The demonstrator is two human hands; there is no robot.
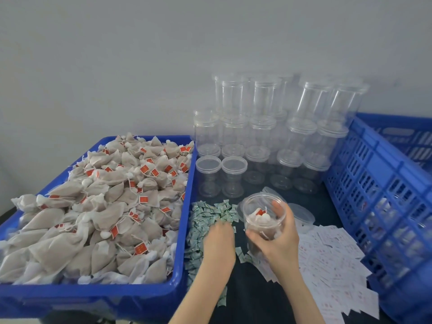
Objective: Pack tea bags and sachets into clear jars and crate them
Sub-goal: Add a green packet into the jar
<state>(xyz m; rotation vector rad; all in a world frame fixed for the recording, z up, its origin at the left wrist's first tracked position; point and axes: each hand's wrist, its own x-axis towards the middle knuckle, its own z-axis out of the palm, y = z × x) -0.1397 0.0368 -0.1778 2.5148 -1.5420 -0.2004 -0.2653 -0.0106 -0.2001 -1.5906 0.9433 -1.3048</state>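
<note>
A: We start at the open jar (264, 220). Our right hand (279, 239) has its grip curled round the jar's clear wall, thumb on the near side, fingers wrapped behind, holding it tilted toward us above the dark surface (247, 295). Tea bags (259, 218) with red tags sit inside it.

B: And our left hand (218, 239)?

A: It reaches down onto the pile of small green sachets (210, 216) just left of the jar. The fingertips are buried in the pile and blurred, so we cannot tell whether that grip has pinched a sachet or only rests on them.

B: What lies around that?

A: A loose clear lid (301, 212) lies just right of the jar, partly hidden behind our hand. White paper slips (332, 260) with faint red print spread to the right; we cannot read the print. Behind, empty lidded jars (257, 127) are stacked against the wall, their outlines hard to separate. On the left, a blue bin (180, 286) is heaped with tea bags, its near edge cut off. On the right, a blue slotted crate (364, 174) runs out of frame; through its slots we only make out dim shapes.
</note>
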